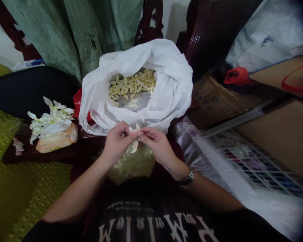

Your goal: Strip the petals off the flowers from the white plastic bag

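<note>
Between my fingertips is a pale cream artificial flower (134, 146), its curled petals showing above and below my thumbs. My left hand (120, 139) pinches it from the left, and my right hand (154, 140) grips it from the other side, the two thumbs nearly touching. Just beyond my hands a large white plastic bag (174, 90) lies wide open, with many yellowish flower pieces (135, 82) inside. Below my hands, in my lap, a yellowish translucent bag (131, 171) holds more pale pieces, partly hidden by my wrists.
At the left, white flowers (52, 114) rest on an orange tissue pack (57, 139) atop a dark wooden surface. A red bag (78, 102) peeks out beside the white one. Cardboard boxes (219, 97) and a white wire rack (255, 164) stand to the right.
</note>
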Demonstrator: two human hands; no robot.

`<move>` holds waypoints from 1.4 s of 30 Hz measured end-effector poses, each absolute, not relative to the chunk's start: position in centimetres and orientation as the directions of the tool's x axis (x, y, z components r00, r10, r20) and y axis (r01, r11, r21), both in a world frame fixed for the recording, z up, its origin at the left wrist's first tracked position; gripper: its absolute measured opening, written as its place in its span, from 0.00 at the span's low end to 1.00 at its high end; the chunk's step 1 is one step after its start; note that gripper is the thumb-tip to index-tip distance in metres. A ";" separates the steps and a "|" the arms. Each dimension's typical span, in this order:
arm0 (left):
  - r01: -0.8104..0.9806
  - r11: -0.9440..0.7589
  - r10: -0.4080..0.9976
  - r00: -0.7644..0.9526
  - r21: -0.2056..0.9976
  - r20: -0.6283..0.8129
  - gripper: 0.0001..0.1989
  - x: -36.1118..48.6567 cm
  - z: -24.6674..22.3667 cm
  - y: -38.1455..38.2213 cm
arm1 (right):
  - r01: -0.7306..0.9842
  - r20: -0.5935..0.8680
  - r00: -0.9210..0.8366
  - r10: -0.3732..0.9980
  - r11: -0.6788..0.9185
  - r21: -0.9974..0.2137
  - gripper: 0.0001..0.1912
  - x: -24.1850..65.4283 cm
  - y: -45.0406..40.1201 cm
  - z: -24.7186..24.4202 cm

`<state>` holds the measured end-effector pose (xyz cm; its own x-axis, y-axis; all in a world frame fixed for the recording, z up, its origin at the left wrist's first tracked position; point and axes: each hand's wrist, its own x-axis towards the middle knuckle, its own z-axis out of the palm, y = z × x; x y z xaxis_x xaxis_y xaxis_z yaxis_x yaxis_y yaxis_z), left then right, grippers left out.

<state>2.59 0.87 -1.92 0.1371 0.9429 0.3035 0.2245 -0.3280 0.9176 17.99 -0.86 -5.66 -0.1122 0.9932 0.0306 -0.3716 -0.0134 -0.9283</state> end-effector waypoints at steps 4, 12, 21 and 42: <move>0.140 -0.228 0.971 0.105 0.964 0.215 0.21 2.5 -2.2 0.8 | -0.394 0.008 -0.015 1.000 0.001 -0.919 0.15 17.8 -0.9 -5.3; 0.092 -0.237 0.971 -0.001 0.967 0.238 0.15 -0.7 -1.9 0.7 | -0.462 0.114 0.305 0.945 0.252 -0.851 0.11 21.1 1.4 -4.7; 0.341 -0.291 0.931 0.315 0.894 0.183 0.20 0.3 0.4 1.0 | -0.121 0.162 0.011 0.987 0.162 -0.979 0.09 19.9 -0.2 -4.7; 0.126 -0.298 0.955 0.033 0.946 0.296 0.18 1.9 -1.8 0.7 | -0.489 0.071 0.109 0.992 0.116 -0.865 0.10 17.9 -0.4 -5.4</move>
<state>1.92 0.74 -1.84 0.0326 0.9546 0.2963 0.1263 -0.2980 0.9462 17.94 -0.43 -5.40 0.1088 0.9915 0.0712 -0.4885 0.1157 -0.8648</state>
